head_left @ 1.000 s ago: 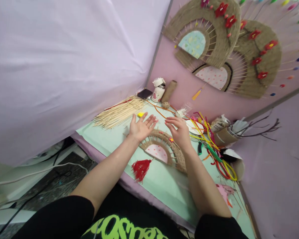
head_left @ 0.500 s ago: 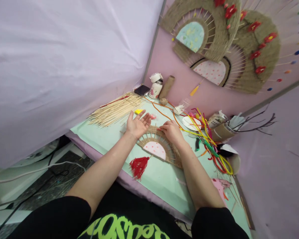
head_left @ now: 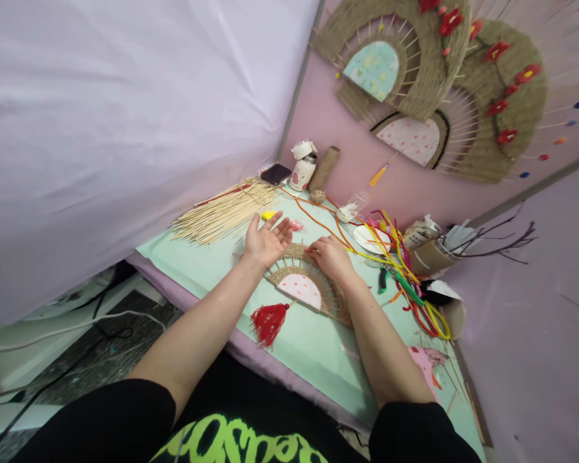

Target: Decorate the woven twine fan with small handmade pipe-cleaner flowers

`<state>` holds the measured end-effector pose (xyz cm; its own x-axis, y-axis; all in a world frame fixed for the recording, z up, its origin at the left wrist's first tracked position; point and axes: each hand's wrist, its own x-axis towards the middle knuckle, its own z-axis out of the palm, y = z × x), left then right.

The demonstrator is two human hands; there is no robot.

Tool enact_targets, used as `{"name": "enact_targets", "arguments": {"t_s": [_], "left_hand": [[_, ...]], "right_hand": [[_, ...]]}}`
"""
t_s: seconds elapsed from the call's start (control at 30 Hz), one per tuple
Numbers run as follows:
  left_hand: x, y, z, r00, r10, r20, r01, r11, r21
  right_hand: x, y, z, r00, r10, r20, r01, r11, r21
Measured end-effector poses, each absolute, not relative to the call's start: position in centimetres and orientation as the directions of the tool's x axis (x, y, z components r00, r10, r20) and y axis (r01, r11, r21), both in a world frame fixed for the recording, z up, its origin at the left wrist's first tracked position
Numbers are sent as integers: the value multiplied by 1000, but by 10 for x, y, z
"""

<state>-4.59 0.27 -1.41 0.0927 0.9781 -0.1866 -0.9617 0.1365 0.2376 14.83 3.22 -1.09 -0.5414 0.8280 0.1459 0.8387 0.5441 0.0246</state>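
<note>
My left hand [head_left: 269, 243] is turned palm up with its fingers apart, just above the left end of a woven twine fan [head_left: 296, 253]. My right hand [head_left: 332, 256] rests at the fan's upper edge, its fingers bent together over a small red piece [head_left: 309, 249] that shows only in part at the fingertips. The fan lies flat, with thin sticks spreading from a white half-round center [head_left: 299, 290] dotted in pink. A red tassel [head_left: 269, 323] hangs off its bottom edge onto the table.
A bundle of thin wooden sticks [head_left: 226, 215] lies at the back left beside a phone [head_left: 276, 173]. Colored pipe cleaners [head_left: 400, 254] and green-handled pliers [head_left: 405, 287] lie on the right, near a cardboard tube [head_left: 427, 258] holding branches. Finished fans [head_left: 427, 71] hang on the back wall.
Both hands stay almost in place, the right one still at the fan's upper edge. The view has shifted very slightly.
</note>
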Motion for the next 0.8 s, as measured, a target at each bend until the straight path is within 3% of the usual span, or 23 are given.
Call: {"name": "enact_targets", "arguments": {"t_s": [0.63, 0.8], "left_hand": [[-47, 2, -12, 97, 976, -193, -959, 143, 244], [-45, 0, -8, 78, 974, -211, -932, 146, 331]], "right_hand": [[147, 28, -4, -541, 833, 114, 841, 540, 45], [151, 28, 3, -526, 841, 129, 850, 525, 43]]}}
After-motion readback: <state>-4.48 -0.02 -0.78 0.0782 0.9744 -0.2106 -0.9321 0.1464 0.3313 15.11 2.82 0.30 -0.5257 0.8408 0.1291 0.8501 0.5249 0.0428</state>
